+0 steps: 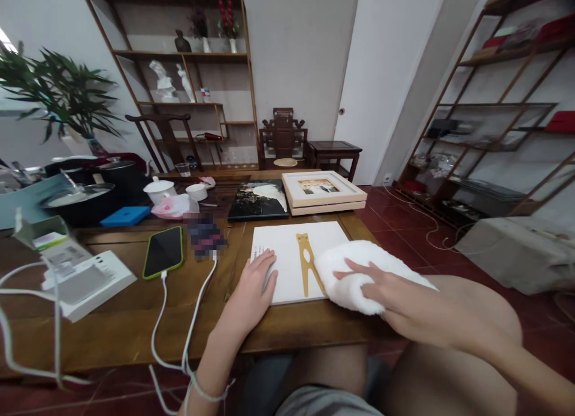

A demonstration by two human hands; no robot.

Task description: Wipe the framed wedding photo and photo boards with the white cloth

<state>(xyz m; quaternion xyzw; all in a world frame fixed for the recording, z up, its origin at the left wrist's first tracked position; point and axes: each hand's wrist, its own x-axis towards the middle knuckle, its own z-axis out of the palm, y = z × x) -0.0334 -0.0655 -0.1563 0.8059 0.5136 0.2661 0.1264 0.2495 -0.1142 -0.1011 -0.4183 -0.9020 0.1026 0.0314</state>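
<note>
A white board (281, 251) lies flat on the wooden table in front of me, with a gold long-legged shape (303, 254) and small dark lettering on its face. My left hand (254, 287) rests on the board's left edge, fingers stretched out and holding nothing. My right hand (381, 290) grips a bunched, fluffy white cloth (350, 257). That cloth covers the board's right side and the tip of one gold leg, and part of it hangs past the table's right edge.
Behind the board lie a dark picture panel (251, 203) and a pale wooden picture frame (323, 194). To the left are a phone (163, 252), white charging cables (197, 302), an open white box (94, 278), a blue box (124, 216) and a lidded white pot (159, 190).
</note>
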